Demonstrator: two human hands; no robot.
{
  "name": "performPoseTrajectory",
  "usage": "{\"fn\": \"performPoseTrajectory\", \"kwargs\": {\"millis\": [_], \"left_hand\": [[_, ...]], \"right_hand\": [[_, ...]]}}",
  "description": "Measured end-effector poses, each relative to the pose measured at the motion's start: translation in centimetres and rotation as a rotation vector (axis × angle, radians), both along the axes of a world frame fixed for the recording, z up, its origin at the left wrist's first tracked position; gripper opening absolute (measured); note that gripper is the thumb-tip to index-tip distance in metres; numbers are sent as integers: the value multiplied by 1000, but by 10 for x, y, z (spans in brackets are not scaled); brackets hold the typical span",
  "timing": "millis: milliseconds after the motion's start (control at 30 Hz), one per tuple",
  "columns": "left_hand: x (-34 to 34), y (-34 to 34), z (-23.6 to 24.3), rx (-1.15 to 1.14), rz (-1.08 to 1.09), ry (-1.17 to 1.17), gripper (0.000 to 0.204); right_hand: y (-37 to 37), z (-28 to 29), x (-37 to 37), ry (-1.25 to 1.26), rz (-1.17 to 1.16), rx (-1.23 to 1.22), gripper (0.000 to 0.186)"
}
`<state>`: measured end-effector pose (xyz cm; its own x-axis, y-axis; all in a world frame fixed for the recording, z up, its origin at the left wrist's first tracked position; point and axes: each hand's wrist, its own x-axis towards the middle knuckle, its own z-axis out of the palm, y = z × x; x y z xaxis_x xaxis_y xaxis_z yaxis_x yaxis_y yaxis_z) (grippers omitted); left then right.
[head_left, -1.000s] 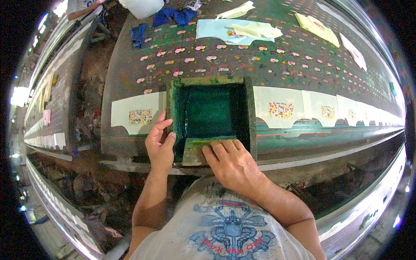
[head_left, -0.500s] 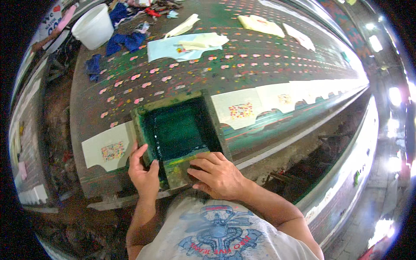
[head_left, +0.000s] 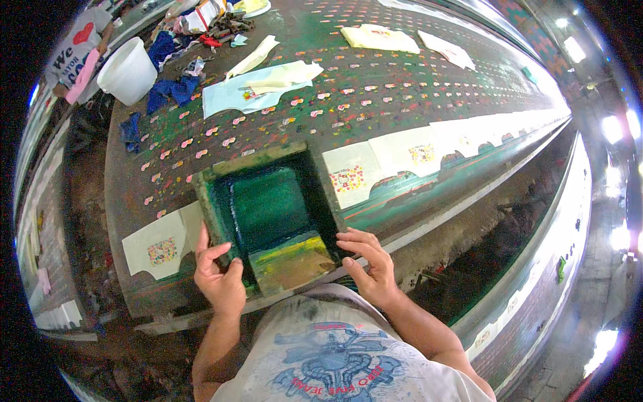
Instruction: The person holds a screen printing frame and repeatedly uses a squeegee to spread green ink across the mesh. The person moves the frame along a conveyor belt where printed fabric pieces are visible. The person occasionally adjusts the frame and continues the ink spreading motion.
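Box-like frame [head_left: 256, 159], dark green inside, yellow-smeared board [head_left: 295, 265] within, hands [head_left: 222, 283] apart, gripping opposite sides

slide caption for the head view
A person's left hand and right hand at opposite sides of a green-stained rectangular frame between printed cream fabric pieces.

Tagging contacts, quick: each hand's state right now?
Left hand: loosely open, fingers at the left side of the frame.
Right hand: loosely open, fingertips at the frame's right side.

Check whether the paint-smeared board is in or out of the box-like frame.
In: the board sits at the near end of the frame, between its left and right walls.
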<state>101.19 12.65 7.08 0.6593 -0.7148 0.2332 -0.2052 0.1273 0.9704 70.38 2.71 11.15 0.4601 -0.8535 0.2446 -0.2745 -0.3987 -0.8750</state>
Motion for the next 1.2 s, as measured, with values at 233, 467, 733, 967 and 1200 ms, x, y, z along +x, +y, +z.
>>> {"fn": "performPoseTrajectory", "kwargs": {"millis": [233, 467, 733, 967, 1200], "left_hand": [[-98, -76, -11, -75, -64, 77, 42], [-145, -104, -11, 14, -14, 193, 41], [-151, -103, -4, 107, 36, 252, 39], [-149, -103, -12, 77, 18, 288, 34], [-149, -102, -18, 65, 11, 239, 33]], "right_hand": [[-64, -8, -95, -69, -25, -39, 34], [-102, -9, -151, -79, 34, -60, 35], [-119, 4, -163, -27, 117, -181, 34], [-114, 27, -125, 142, 417, -392, 43], [-125, 38, -85, 479, 567, -557, 43]]}}
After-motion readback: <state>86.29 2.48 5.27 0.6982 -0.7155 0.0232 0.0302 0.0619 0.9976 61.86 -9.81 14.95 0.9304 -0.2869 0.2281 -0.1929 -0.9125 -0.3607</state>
